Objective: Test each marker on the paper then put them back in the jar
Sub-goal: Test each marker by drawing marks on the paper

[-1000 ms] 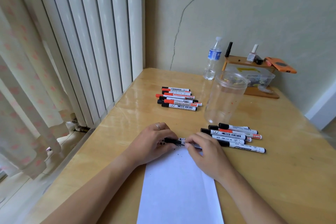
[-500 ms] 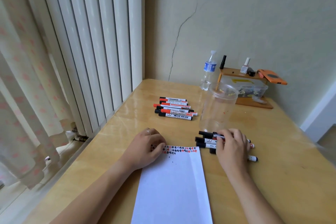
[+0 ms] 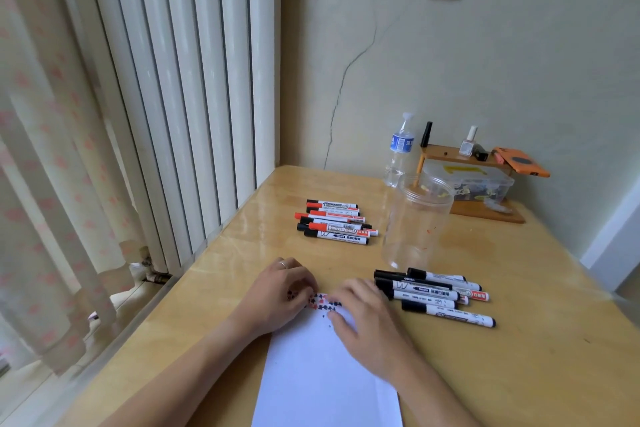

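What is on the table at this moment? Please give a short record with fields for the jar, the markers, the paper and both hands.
jar: clear, upright, no lid, no markers inside
far markers: red and black, lying left of jar
near markers: mostly black caps, lying in front of jar
paper: white, red and black test marks at top edge
left hand: rests on paper's top-left corner
right hand: on paper, whether it holds a marker is unclear

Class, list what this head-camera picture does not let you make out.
- Right hand: blurred; whether it holds a marker is unclear.
- Paper: near end cut off by the bottom edge; both hands cover part of the test marks.
- Jar: nothing visible inside.
- Storage box contents: too small.
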Available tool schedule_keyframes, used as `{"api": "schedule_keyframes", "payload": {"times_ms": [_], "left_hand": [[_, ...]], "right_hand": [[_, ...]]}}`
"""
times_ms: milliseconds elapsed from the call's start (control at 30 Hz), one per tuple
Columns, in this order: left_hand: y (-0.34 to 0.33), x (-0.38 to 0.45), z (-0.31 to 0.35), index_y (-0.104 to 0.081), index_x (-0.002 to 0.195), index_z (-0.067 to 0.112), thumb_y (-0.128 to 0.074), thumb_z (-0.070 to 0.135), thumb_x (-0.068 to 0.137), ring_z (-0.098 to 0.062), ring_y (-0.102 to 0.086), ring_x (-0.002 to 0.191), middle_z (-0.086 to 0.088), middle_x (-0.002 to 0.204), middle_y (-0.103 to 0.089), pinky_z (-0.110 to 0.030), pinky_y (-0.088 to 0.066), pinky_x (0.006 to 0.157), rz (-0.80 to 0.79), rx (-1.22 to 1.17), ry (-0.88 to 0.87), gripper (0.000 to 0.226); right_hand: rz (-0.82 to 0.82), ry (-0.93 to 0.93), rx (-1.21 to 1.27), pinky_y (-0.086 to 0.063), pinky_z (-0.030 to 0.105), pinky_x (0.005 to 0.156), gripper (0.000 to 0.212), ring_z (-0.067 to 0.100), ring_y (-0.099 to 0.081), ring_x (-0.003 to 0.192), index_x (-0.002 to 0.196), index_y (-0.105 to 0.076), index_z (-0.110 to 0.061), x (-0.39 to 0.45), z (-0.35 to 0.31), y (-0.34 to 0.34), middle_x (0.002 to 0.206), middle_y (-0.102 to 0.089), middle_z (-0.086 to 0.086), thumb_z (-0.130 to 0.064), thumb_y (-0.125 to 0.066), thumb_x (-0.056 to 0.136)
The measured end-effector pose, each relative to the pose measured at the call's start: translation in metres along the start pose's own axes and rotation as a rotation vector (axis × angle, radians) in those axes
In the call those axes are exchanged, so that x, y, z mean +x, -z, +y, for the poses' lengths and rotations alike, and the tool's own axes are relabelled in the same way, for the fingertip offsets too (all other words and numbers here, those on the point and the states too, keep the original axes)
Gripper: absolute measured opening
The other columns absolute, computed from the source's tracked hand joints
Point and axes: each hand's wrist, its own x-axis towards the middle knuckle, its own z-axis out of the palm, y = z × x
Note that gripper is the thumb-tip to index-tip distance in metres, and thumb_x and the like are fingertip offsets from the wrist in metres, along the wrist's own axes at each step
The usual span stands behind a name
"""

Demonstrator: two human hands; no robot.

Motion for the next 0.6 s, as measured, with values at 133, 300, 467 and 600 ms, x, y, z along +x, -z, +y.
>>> {"api": "schedule_keyframes", "payload": {"times_ms": [133,300,467,600], "left_hand": [[0.000,0.018,-0.006,-0.072,0.098,0.030,-0.063,0.016,0.093,-0.002,-0.058,0.084,0.013,0.092,-0.064,-0.017,-0.043,0.073,0.040,-0.068,0.084,0.018],[-0.008,0.053,-0.014,-0.067,0.123,0.026,-0.068,0.020,0.094,-0.011,-0.056,0.105,0.008,0.122,-0.058,-0.027,-0.046,0.087,0.130,0.046,0.133,0.030],[-0.012,0.093,-0.021,-0.054,0.144,0.026,-0.070,0.029,0.094,-0.022,-0.048,0.130,0.002,0.143,-0.054,-0.039,-0.041,0.103,0.164,0.272,0.095,0.052],[-0.019,0.111,-0.029,-0.054,0.143,0.030,-0.064,0.033,0.096,-0.023,-0.045,0.133,0.002,0.145,-0.054,-0.038,-0.037,0.102,0.070,0.376,0.062,0.049]], "right_hand": [[-0.049,-0.053,0.066,-0.040,0.019,0.100,0.027,0.001,-0.048,0.114,0.110,-0.068,-0.028,0.000,0.002,0.001,0.112,-0.053,-0.021,-0.044,-0.051,0.096],[-0.045,-0.055,0.078,-0.039,0.018,0.100,0.022,-0.001,-0.047,0.114,0.109,-0.067,-0.031,0.001,0.002,0.001,0.111,-0.051,-0.023,-0.043,-0.054,0.097],[-0.045,-0.052,0.099,-0.041,0.022,0.099,0.018,0.001,-0.048,0.115,0.109,-0.066,-0.032,0.000,0.004,0.000,0.111,-0.051,-0.024,-0.040,-0.055,0.097],[-0.050,-0.057,0.103,-0.042,0.024,0.099,0.018,0.002,-0.048,0.116,0.109,-0.066,-0.033,0.001,0.005,0.001,0.111,-0.051,-0.024,-0.040,-0.055,0.097]]}}
